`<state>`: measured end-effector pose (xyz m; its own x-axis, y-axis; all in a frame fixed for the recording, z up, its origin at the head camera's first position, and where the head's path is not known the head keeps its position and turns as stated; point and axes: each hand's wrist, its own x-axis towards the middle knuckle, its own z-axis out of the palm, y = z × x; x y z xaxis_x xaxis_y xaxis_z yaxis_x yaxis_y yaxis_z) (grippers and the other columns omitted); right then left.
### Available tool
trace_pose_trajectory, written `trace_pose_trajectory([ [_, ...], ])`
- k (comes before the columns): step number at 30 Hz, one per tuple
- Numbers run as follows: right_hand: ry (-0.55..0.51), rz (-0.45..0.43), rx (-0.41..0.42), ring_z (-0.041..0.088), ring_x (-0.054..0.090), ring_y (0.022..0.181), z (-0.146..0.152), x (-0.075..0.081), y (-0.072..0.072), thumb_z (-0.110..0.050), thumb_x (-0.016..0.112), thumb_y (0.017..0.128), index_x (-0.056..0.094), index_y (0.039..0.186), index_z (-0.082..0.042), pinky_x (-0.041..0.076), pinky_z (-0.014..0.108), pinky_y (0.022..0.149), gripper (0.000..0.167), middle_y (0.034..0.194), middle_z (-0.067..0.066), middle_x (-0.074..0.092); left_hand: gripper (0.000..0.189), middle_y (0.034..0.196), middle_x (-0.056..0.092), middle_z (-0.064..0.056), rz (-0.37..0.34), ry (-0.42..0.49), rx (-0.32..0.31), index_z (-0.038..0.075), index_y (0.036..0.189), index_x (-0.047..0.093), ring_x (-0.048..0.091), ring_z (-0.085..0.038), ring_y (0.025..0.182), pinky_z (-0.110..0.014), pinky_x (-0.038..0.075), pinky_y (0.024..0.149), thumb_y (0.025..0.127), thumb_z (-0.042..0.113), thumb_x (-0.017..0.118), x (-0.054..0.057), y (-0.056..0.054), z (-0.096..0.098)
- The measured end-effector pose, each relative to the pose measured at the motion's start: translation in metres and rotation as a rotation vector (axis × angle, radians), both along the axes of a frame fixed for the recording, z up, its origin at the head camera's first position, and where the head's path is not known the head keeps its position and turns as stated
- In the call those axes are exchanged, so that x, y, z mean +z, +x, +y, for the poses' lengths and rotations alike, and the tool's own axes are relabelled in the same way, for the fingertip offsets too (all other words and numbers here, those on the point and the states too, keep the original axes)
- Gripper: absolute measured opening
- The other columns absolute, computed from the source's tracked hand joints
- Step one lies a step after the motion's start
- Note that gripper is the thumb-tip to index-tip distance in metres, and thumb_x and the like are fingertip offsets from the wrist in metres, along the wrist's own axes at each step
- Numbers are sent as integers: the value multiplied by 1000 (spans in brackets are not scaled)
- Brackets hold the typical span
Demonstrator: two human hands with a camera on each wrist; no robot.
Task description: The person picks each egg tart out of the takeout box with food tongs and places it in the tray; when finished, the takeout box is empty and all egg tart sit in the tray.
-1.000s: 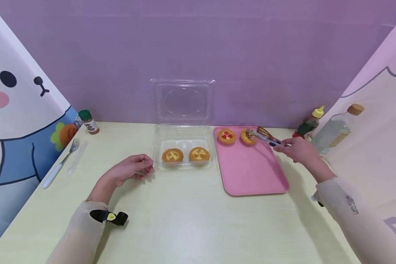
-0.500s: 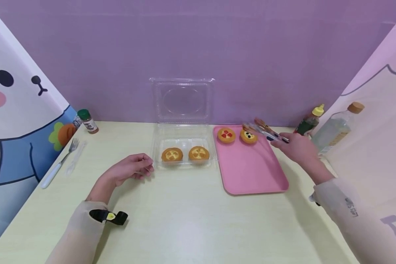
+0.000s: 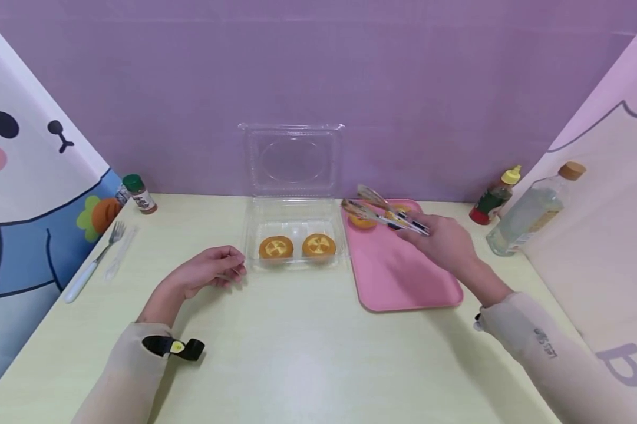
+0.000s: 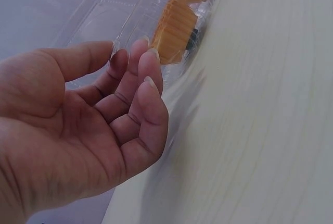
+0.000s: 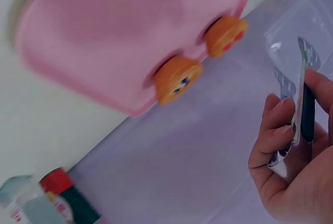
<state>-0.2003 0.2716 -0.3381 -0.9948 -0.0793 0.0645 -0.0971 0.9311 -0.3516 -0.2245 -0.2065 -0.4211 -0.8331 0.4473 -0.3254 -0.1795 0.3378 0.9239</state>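
Pink tray (image 3: pixel 403 277) sits on the pale table (image 3: pixel 307 353), just right of a clear plastic clamshell box (image 3: pixel 294 232) with its lid standing open. The right hand (image 3: pixel 442 241) has its fingers wrapped round a pair of metal tongs (image 3: pixel 384 212), and the tips hang apart above the tray's far left corner, holding nothing. Two tarts are still on the tray: the red-topped tart (image 5: pixel 226 35) sits right under the tong tips and the dark-dotted tart (image 5: pixel 177 78) is next to it, mostly hidden behind the tongs in the head view. Two yellow-topped tarts (image 3: pixel 297 247) already sit side by side in the front of the box.

The left hand (image 3: pixel 212 271) is resting on the table just left of the box, fingers loosely curled, holding nothing. From the wrist camera I can't really tell if the fingertips touch the plastic or just sit beside it.

Stuff I'd worry about: those tarts look like fluted, slippery little things, so a pinch that's off-centre could flip one or drop it between tray and box. Also the box is flimsy plastic and nothing is bracing it, so a bump from the tongs could skid it along the table. The lid could flop shut too.
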Motion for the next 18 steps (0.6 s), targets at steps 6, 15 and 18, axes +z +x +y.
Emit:
trace_pose_trajectory([
  [6,-6,-42,65,21,48,63,-26,-6,1,-52,67,92,54,145,-23,34,31,53,62,75,4,61,38,101,64,-2,-5,0,2,-4,119,51,63,-14,88,-29,54,76,105,31,52,0,0,0],
  [15,-24,-63,161,14,36,51,-60,-12,-2,-58,67,89,57,142,-28,33,30,52,62,58,-6,37,37,100,64,0,-12,4,8,-4,120,51,63,-14,88,-29,54,75,105,30,52,2,0,1],
  [18,-14,-66,187,14,39,53,-68,-12,-2,-55,69,90,57,142,-29,35,30,53,60,64,-4,48,36,100,64,0,-14,5,8,-4,119,51,63,-13,87,-29,54,75,105,30,52,1,0,1],
])
